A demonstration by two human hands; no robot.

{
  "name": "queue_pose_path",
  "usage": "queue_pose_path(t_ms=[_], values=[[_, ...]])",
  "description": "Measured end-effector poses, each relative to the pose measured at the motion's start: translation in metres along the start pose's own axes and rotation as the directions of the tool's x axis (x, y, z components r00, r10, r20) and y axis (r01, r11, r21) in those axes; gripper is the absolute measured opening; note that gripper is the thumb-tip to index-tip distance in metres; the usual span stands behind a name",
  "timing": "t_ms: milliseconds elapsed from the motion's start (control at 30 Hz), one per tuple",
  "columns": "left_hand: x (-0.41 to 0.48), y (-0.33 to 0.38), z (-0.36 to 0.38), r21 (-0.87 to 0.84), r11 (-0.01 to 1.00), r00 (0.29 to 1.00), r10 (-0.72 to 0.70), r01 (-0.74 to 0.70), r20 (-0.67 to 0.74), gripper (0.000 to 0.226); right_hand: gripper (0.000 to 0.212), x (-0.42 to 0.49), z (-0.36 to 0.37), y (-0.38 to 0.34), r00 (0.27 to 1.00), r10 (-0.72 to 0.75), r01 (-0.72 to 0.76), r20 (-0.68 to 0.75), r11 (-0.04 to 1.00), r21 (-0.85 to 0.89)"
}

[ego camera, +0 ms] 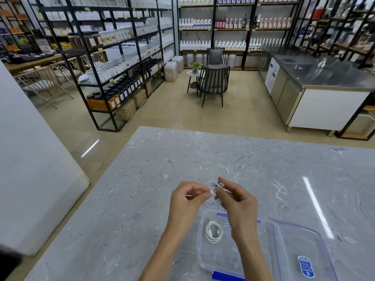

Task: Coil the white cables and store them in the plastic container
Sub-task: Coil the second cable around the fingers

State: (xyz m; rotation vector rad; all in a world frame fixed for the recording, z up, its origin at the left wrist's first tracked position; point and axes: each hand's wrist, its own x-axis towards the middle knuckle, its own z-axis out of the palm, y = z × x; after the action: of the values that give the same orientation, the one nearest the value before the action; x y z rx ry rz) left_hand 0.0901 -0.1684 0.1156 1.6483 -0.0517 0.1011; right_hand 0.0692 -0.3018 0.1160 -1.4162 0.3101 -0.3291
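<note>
1. Here, in the head view, both bare hands are raised together over a grey marbled table [142, 199], just beyond the near container.
2. The left hand [187, 199] has its fingers curled in, thumb and forefinger pinched narrow on a white cable [211, 204] near its connector end; a short white piece sticks out to the left of the fingers.
3. The right hand [236, 201] is likewise closed on the same cable, its thumb and forefinger pinching the upper part of the loop, with the other fingers bent inward.
4. That cable forms a round coil of a few turns hanging between the two hands, above the table and apart from the container.
5. A clear plastic container [203, 258] with blue clips sits open on the table below the hands, partly hidden by the right forearm.
6. Inside it lies a second cable [213, 231], already wound into a small oval coil, resting on the container's floor toward its far left part.
7. The container's clear lid [302, 242] lies flat just to the right, touching or nearly touching the container, with a blue label on it.
8. Beyond the table stand black shelves [113, 63] of bottles, two dark chairs [214, 80] and a steel counter [324, 78].
</note>
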Motion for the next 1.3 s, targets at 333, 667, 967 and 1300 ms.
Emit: queue_pose_path(t_ms=[333,667,967,1300], values=[[0.008,0.0,-0.005,0.171,0.925,0.899,-0.372,0.339,0.233,0.023,0.031,-0.005,0.006,0.002,0.996,-0.008,0.006,0.094,1.0,0.019],[0.012,0.009,-0.015,-0.314,0.763,0.818,-0.469,0.566,0.333,0.009,0.028,0.003,0.001,0.008,0.994,0.097,-0.102,0.052,0.991,0.091],[0.001,-0.001,-0.007,-0.455,0.754,0.877,-0.355,0.473,0.324,0.015,0.027,0.005,-0.004,0.009,0.997,0.065,-0.066,-0.045,0.998,-0.01],[0.002,-0.004,-0.003,0.105,0.916,0.899,-0.399,0.386,0.18,0.012,0.034,-0.009,0.009,0.0,0.996,-0.03,0.037,0.08,0.995,-0.092]])
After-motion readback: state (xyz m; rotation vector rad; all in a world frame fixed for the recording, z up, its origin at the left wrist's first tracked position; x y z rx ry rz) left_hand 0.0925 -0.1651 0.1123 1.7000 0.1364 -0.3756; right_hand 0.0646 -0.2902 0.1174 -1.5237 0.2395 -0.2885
